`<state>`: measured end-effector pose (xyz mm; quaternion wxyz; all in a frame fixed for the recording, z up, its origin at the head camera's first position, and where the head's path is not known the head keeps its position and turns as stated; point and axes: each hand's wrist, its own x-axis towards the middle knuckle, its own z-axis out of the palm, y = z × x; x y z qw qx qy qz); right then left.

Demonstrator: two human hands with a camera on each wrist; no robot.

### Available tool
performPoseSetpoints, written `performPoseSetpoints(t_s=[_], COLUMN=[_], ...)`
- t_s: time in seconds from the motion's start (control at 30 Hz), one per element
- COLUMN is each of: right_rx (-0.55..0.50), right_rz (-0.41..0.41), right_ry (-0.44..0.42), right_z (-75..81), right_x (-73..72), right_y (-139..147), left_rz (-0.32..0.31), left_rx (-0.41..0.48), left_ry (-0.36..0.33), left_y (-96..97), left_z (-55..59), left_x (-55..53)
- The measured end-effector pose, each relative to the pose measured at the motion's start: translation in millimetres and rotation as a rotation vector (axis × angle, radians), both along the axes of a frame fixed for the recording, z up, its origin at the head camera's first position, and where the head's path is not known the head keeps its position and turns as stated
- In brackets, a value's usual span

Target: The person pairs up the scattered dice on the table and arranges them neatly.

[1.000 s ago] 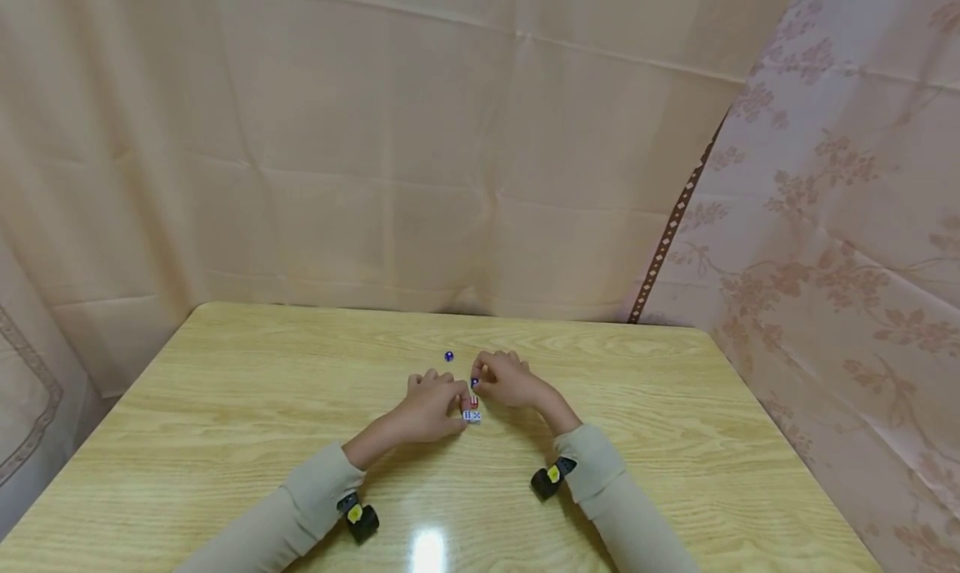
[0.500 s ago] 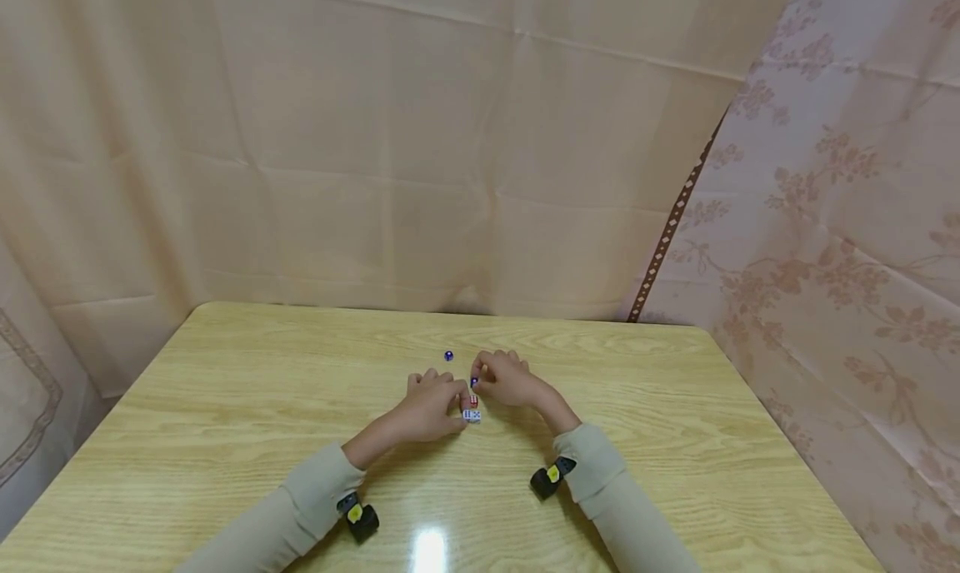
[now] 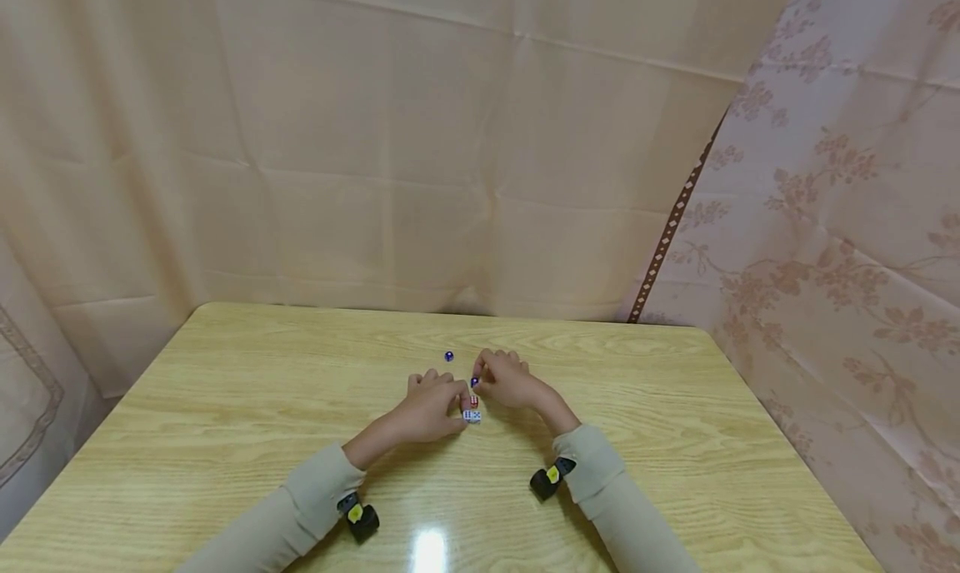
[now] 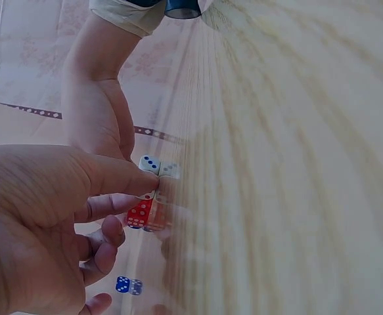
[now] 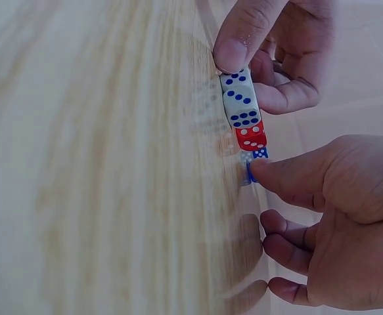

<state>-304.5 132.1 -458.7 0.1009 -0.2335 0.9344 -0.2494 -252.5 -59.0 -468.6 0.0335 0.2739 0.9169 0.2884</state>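
Note:
Two white dice with blue pips (image 3: 477, 418) (image 5: 242, 108) stand side by side on the table. My left hand (image 3: 429, 408) pinches the left one between thumb and index finger, its other fingers loosely bent. Just beyond them sits a red die with white pips (image 3: 474, 401) (image 5: 251, 136). Behind the red die, my right hand (image 3: 510, 380) pinches a blue die (image 3: 475, 382) (image 5: 260, 153) with thumb and fingertip, which partly cover it. A second blue die (image 3: 449, 356) (image 4: 123, 284) lies apart, farther back and to the left, touched by neither hand.
The wood-grain table (image 3: 225, 406) carries the dice and mirrors them faintly. A beige curtain (image 3: 360, 156) hangs along its far edge. Flowered cloth (image 3: 847, 248) borders the right side. Each sleeve wears a black wrist camera (image 3: 358, 519).

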Motion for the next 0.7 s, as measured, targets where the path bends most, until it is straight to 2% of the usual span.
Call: performPoseSetpoints(t_s=[0.7], right_rx=[0.006], right_rz=[0.016], right_ry=[0.011], right_z=[0.2], right_x=[1.4], right_y=[-0.6], left_rz=[0.01], left_rx=[0.011], left_ry=[0.018], left_y=[0.4], left_z=[-1.4], left_x=[-0.6])
